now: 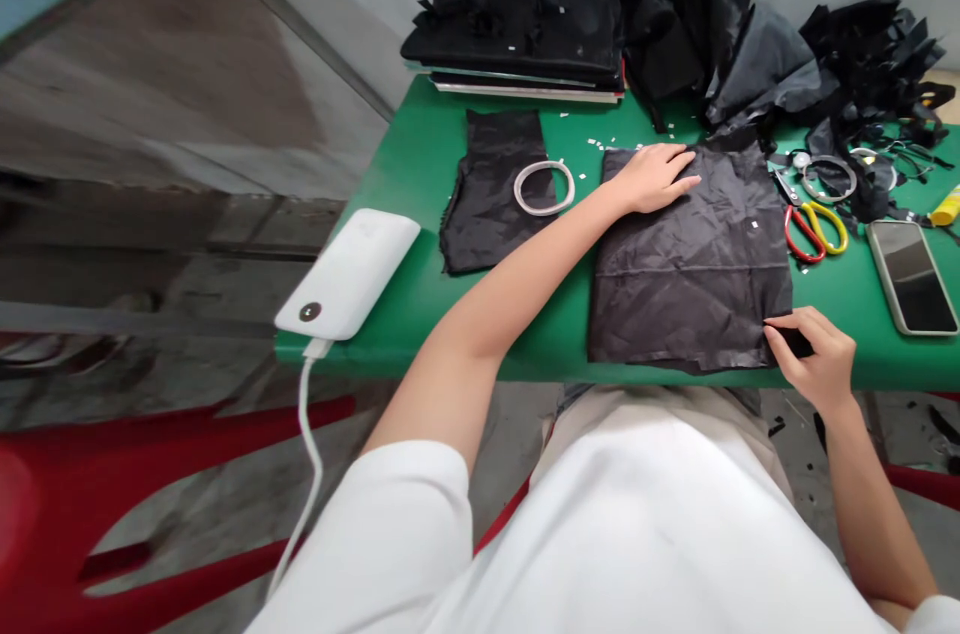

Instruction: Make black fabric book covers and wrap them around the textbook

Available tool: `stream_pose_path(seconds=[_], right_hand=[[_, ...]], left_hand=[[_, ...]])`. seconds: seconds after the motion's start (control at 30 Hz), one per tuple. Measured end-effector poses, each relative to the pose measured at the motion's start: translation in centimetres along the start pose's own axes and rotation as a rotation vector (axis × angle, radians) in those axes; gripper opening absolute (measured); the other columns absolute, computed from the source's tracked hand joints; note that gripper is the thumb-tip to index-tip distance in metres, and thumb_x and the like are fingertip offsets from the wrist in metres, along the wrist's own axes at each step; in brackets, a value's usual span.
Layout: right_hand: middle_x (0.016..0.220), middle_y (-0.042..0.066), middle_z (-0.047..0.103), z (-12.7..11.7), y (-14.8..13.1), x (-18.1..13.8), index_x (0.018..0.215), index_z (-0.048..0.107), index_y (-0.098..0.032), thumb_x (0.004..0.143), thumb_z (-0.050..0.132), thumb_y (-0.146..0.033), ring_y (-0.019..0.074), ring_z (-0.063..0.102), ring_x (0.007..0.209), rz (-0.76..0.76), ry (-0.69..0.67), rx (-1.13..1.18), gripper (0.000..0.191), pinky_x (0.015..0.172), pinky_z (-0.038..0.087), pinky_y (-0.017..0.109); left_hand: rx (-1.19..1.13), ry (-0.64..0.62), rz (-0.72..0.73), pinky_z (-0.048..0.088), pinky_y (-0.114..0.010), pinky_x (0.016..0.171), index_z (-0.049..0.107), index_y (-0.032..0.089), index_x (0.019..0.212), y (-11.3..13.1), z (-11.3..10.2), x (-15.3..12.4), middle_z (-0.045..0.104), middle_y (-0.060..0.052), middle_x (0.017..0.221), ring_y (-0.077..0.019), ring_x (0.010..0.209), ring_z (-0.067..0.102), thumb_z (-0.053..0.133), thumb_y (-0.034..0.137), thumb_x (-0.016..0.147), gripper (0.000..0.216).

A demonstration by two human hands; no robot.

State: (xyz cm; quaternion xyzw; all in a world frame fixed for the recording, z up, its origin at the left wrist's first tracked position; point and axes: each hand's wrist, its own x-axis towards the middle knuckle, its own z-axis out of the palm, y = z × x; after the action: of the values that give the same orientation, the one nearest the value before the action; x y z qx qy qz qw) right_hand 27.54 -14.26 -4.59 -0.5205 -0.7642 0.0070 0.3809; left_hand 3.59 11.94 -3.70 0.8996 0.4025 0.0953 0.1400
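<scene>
A creased piece of black fabric [682,274] lies spread near the front edge of the green table [390,174]. My left hand [654,178] rests flat on its far side, fingers extended. At the near right edge, my right hand [814,354] pinches the fabric's border between thumb and forefinger. One small white sticker [754,224] shows on the cloth. Just beyond the fabric's right side are scissors [816,230] with one red and one yellow handle. Left of it, a roll of tape [544,188] sits partly on a smaller black cloth [491,204].
A white power bank [349,272] with a cable stands at the left edge. A phone [912,276] lies on the right. At the back are a stack of folded black fabric [517,24] and heaped black scraps [870,54]. A red chair [45,514] is at lower left.
</scene>
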Motion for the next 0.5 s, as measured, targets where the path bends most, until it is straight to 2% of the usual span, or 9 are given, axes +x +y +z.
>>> stream_pose_path(seconds=[0.1,0.3,0.5], right_hand=[[0.078,0.003,0.069,0.12,0.03,-0.15,0.089,0.067,-0.02,0.088,0.068,-0.021,0.0181,0.067,0.073,-0.005,-0.016,-0.055,0.001,0.069,0.054,0.029],[0.107,0.013,0.073,0.52,-0.08,-0.6,0.107,0.07,-0.018,0.091,0.065,-0.032,0.0261,0.073,0.095,0.033,-0.029,-0.22,0.022,0.077,0.057,0.033],[0.103,0.011,0.077,0.84,0.15,-0.98,0.114,0.072,-0.019,0.092,0.064,-0.033,0.0267,0.074,0.094,0.019,-0.017,-0.242,0.028,0.085,0.058,0.037]], left_hand=[[-0.01,0.088,-0.023,0.034,-0.046,0.119,0.052,0.009,0.148,0.28,0.44,0.52,0.052,-0.02,0.15,-0.0321,0.14,0.047,0.039,0.044,0.103,0.058],[-0.085,0.169,-0.032,0.04,-0.045,0.112,0.062,0.013,0.136,-0.03,0.66,0.35,0.063,-0.014,0.14,-0.0301,0.129,0.053,0.04,0.042,0.103,0.049],[-0.113,0.184,-0.009,0.041,-0.046,0.11,0.065,0.013,0.132,-0.57,0.78,0.41,0.067,-0.012,0.136,-0.0302,0.125,0.056,0.04,0.041,0.102,0.048]])
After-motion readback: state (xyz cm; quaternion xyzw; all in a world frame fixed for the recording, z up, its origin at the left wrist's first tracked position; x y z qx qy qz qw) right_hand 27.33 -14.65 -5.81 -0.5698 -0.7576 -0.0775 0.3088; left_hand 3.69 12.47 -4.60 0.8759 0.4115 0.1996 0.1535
